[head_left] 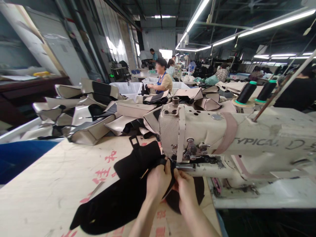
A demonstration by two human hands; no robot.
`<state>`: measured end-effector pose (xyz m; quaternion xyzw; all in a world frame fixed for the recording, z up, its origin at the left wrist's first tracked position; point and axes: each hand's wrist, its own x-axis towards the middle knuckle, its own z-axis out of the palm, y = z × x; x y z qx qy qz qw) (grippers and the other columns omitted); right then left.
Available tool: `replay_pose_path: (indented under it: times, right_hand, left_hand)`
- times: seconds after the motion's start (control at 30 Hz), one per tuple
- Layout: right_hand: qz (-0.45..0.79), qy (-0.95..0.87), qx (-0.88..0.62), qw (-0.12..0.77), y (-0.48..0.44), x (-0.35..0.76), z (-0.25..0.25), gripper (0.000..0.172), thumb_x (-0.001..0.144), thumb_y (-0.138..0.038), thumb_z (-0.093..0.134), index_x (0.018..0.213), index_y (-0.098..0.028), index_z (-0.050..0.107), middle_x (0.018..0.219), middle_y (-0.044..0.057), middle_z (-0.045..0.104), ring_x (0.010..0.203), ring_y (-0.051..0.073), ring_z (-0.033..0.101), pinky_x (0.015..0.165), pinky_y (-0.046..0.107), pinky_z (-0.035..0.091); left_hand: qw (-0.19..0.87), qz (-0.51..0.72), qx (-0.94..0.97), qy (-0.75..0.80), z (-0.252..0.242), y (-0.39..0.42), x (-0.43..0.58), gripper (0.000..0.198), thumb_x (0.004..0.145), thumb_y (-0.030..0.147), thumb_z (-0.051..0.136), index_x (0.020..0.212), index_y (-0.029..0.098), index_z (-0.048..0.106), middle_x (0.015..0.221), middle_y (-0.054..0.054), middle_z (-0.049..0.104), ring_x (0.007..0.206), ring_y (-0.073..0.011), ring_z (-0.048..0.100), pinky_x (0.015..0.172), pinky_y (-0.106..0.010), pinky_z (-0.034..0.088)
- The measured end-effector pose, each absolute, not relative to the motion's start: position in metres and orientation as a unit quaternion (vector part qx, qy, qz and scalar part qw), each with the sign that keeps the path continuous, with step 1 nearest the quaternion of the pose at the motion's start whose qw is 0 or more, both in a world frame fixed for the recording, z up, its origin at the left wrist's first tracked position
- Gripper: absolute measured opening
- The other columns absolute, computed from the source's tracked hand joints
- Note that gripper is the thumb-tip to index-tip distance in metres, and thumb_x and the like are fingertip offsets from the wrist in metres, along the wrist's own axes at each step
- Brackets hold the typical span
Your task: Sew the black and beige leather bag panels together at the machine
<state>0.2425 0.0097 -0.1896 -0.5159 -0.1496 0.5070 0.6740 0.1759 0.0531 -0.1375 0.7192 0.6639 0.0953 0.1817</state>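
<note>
The left hand (159, 181) and right hand (184, 186) both pinch the black piece (116, 205) at the machine (199, 128)'s left end; its rest spreads left over the worktop (56, 184). Work seems midway; finished seams are not discernible.

Pale counter (49, 197), red lettering (106, 172). Black piece (118, 202) left of left grip (159, 181), dark rounded part (198, 191) beneath right grip (184, 183), beige-and-black pile (92, 130) beyond both.

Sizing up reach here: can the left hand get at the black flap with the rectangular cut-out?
Probably yes: the flap lies close to the left hand, with nothing visible between. That hand appears to be gripping black material by the sewing machine, so it would likely need to let go first.
</note>
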Motion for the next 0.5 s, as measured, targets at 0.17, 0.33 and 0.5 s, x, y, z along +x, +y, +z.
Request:
replay_pose_path:
  times: [0.17,0.33,0.5]
  right_hand:
    - [0.514,-0.145,-0.521,0.666,0.0108,0.2424,-0.1877,0.041,0.061,-0.054,0.067,0.057,-0.014,0.057,0.045,-0.003,0.047,0.04,0.007,0.035,0.037,0.019,0.025]
    - [0.506,-0.145,-0.533,0.662,0.0125,0.2398,-0.1876,0.044,0.064,-0.057,0.063,0.061,-0.014,0.057,0.047,-0.002,0.049,0.041,0.007,0.037,0.038,0.019,0.026]
    - [0.498,-0.169,-0.55,0.649,0.0133,0.2411,-0.1859,0.047,0.068,-0.06,0.06,0.062,-0.014,0.056,0.047,-0.002,0.049,0.04,0.008,0.038,0.038,0.02,0.027]
  left_hand:
    - [0.188,0.095,0.724,0.656,-0.1387,0.056,0.173,0.05,0.09,0.042,0.03,0.081,0.012,0.069,0.079,-0.015,0.07,0.079,-0.0223,0.066,0.062,-0.026,0.04]
    - [0.185,0.105,0.728,0.651,-0.1398,0.0588,0.1724,0.048,0.09,0.041,0.031,0.08,0.013,0.069,0.079,-0.014,0.07,0.078,-0.021,0.066,0.063,-0.025,0.04]
    - [0.184,0.11,0.73,0.649,-0.14,0.0615,0.1719,0.048,0.09,0.04,0.032,0.079,0.013,0.069,0.08,-0.014,0.07,0.078,-0.0213,0.066,0.063,-0.025,0.039]
